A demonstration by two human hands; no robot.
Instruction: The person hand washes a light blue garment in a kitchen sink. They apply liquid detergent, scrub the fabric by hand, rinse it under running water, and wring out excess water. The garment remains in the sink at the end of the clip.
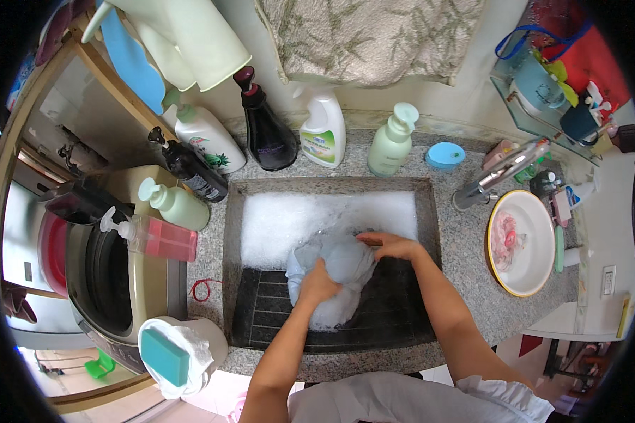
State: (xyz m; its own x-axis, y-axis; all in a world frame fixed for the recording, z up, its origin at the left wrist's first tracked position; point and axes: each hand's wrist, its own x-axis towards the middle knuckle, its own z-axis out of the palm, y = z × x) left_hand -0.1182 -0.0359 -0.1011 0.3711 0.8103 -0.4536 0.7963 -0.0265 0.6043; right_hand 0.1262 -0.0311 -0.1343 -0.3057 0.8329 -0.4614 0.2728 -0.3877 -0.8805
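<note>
A wet, pale blue-grey cloth (344, 259) is bunched up over the lower part of a stone sink (330, 182), with suds clinging to its near end. My left hand (320, 285) grips its near left side, the thumb on top and the fingertips hidden in the folds. On the far right side of the bundle, my right hand (391, 246) holds the fabric, its index finger stretched across the edge. Thick white foam (280, 227) fills the far half of the sink. Beneath the cloth slopes a dark ridged washboard surface (270, 306).
Pump and spray bottles, including a white spray bottle (323, 132), line the back and left counter. At right are a chrome faucet (476, 193) and a white basin (540, 227) holding a pink item. An open washing machine (159, 182) and a white bin (217, 338) stand left.
</note>
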